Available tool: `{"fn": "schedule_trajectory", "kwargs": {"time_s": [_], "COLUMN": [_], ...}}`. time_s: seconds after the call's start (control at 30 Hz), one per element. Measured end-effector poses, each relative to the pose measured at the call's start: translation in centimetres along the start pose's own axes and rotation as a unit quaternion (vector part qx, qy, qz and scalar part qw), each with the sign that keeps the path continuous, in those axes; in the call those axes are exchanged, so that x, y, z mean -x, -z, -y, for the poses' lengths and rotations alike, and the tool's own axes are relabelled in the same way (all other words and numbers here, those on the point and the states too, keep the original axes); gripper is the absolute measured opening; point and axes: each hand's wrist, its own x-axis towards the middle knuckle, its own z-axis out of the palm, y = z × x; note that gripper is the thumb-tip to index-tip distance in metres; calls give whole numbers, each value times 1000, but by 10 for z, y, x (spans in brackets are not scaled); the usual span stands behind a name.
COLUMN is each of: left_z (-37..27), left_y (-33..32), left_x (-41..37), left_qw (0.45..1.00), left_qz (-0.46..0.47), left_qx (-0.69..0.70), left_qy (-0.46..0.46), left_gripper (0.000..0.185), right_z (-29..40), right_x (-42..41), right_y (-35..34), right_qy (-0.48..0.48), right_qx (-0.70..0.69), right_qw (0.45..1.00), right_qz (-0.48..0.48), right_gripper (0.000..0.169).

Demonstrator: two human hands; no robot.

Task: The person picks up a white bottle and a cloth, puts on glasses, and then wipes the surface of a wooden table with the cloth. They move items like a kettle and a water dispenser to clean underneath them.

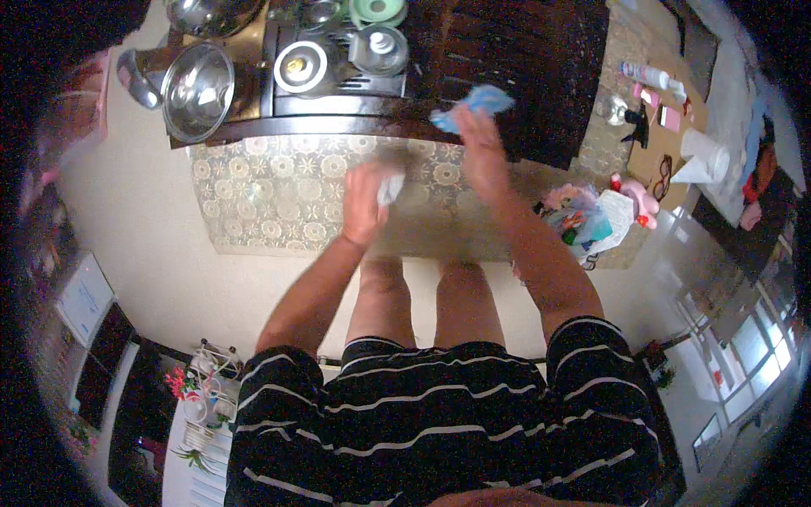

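Observation:
My left hand (364, 199) is closed around a small white wad (391, 189), perhaps cloth or tissue, above the flower-patterned cover (279, 196). Blur hides how the fingers wrap it. Farther forward, my right hand (478, 136) has a crumpled blue-and-white cloth (486, 101) at its fingertips, over the front part of a dark wooden surface (526, 57). Pale specks or scratches mark that dark wood. Whether the cloth is pressed down on it I cannot tell.
At the front left stand a clear glass bowl (199, 92), a white-rimmed round container (300, 66), a glass lid (380, 51) and a green dish (378, 7). Toward the right lie a spray bottle (627, 114), eyeglasses (663, 177), a white cup (706, 155) and a plastic bag (580, 215).

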Motion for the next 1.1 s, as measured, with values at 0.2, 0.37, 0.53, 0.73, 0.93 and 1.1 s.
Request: {"fn": "schedule_trajectory", "kwargs": {"time_s": [0.2,0.37,0.53,0.73,0.93,1.1], "left_z": [-14,-18,-19,-14,-15,-17], "left_y": [25,41,43,39,44,52], "left_x": [104,125,140,163,185,186], "left_qw": [983,971,951,942,927,923], "left_qz": [-70,-107,-137,-142,-178,-184], "left_qx": [19,33,79,111,134,143], "left_qy": [170,213,267,283,303,305], "left_gripper": [35,31,35,36,35,36], "right_z": [143,187,99,69,212,267], "right_x": [-58,-92,-42,-19,-100,-138], "right_y": [-56,-73,-48,-22,-80,-125], "right_qy": [189,224,224,235,325,343], "right_qx": [-85,-82,-32,96,-2,-15], "right_qw": [975,962,971,965,941,937], "right_qz": [86,129,76,68,100,55], "right_gripper": [57,54,54,57,62,57]}}
